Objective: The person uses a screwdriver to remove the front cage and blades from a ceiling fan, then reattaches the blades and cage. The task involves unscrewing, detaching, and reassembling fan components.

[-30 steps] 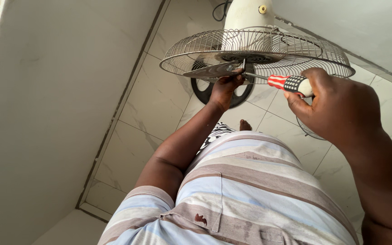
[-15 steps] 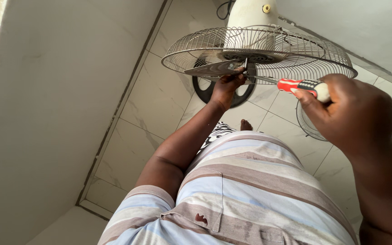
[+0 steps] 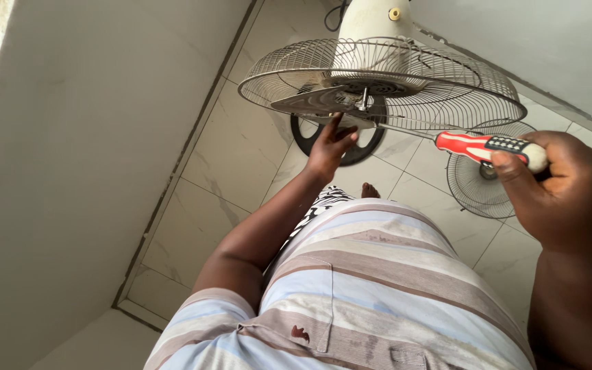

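A standing fan faces up at me with its rear wire guard on and the blades and front guard off. My left hand reaches under the guard's near rim and touches the hub by the motor shaft. My right hand grips a screwdriver with a red, black and white handle. Its thin shaft points left toward the hub.
The fan's round dark base stands on pale floor tiles. A detached wire guard lies on the floor at the right. A plain wall runs along the left and another along the upper right. My striped shirt fills the foreground.
My right hand has drawn the screwdriver back to the right, away from the hub. My left hand stays at the hub.
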